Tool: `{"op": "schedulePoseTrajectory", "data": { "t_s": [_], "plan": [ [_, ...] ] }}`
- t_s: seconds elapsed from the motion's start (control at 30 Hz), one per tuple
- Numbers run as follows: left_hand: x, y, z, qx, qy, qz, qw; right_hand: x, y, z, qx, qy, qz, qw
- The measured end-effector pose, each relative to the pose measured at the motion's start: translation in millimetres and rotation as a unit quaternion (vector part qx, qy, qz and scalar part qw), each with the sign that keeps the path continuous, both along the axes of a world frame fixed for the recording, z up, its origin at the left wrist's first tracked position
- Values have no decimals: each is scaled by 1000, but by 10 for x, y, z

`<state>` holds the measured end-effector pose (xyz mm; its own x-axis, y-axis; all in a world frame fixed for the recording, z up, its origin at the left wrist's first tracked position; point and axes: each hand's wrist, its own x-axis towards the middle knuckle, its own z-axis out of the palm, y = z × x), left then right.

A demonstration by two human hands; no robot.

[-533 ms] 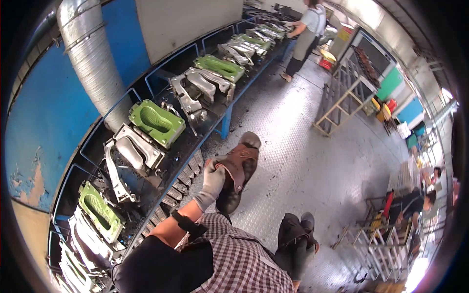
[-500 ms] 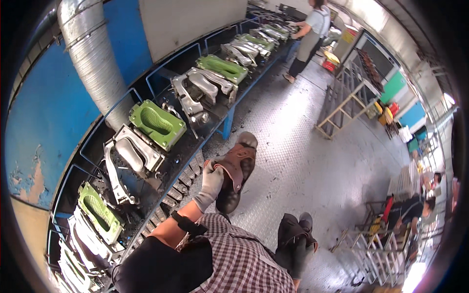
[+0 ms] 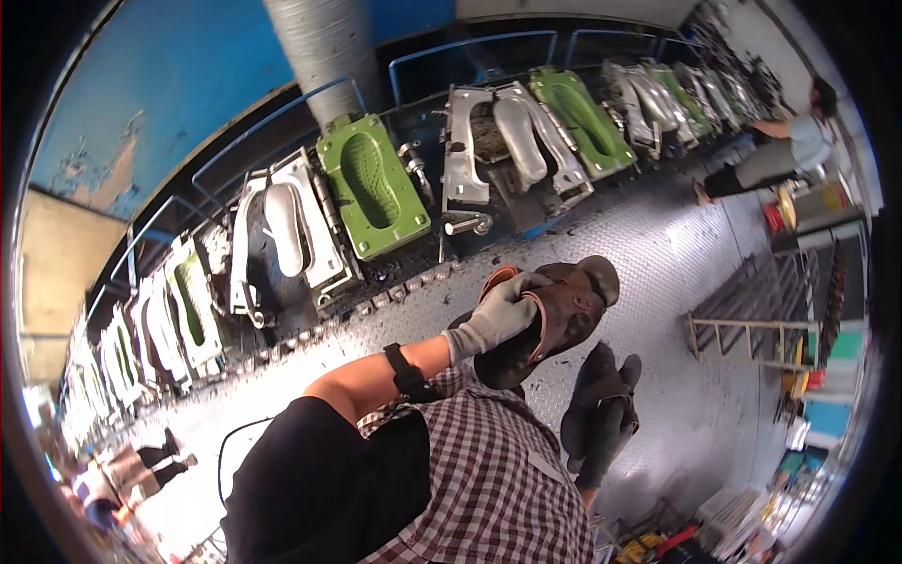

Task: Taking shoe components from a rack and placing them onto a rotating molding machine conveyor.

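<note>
My left hand (image 3: 500, 315), in a light grey glove, is closed on the upper of a dark slip-on shoe with a brown strap (image 3: 567, 308). Its rounded toe points right, and part of it hides behind my fingers; a second shoe may be in the same grip, but I cannot tell. Lower and to the right, my right hand (image 3: 609, 423), in a darker glove, grips dark slip-on shoes (image 3: 594, 383). They look like two pressed together, soles turned outward. Both hands are in front of my checked apron, over the metal floor.
Along the far side runs a dark bench carrying open silver shoe molds (image 3: 520, 141) and green mold halves (image 3: 374, 188), with blue rails (image 3: 470, 43) behind. A person (image 3: 789, 150) works at its right end. A metal rack (image 3: 752, 338) stands at right.
My view has swung right, so the bench now lies across the top. Both hands keep their shoes; the left-hand shoe has turned, its toe now pointing more to the right.
</note>
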<state>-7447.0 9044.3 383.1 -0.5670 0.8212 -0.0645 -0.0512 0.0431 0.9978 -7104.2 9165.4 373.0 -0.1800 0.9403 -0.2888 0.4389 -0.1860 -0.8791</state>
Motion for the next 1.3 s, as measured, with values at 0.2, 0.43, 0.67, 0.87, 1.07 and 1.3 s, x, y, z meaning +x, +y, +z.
{"op": "schedulePoseTrajectory", "data": {
  "t_s": [0.2, 0.43, 0.67, 0.87, 1.07, 1.3],
  "plan": [
    [-195, 639, -49, -6, 7, 69, 998, -505, 1414, -369, 35, 125, 88, 988],
    [-50, 2050, -35, 45, -100, 278, 954, -763, 3216, -388, 19, -13, 210, 977],
    [61, 3894, 135, 116, -134, 339, 924, -601, 5096, -296, 65, -77, 223, 970],
    [-44, 5056, 103, 186, -226, 347, 891, -887, 6216, -300, -8, 10, 137, 991],
    [-515, 6332, -234, 196, -137, 308, 921, -1364, 7472, -619, -34, 34, 179, 983],
    [-1173, 8232, -375, 208, -184, 289, 916, -1964, 9181, -601, 100, -13, 188, 977]
  ]
}}
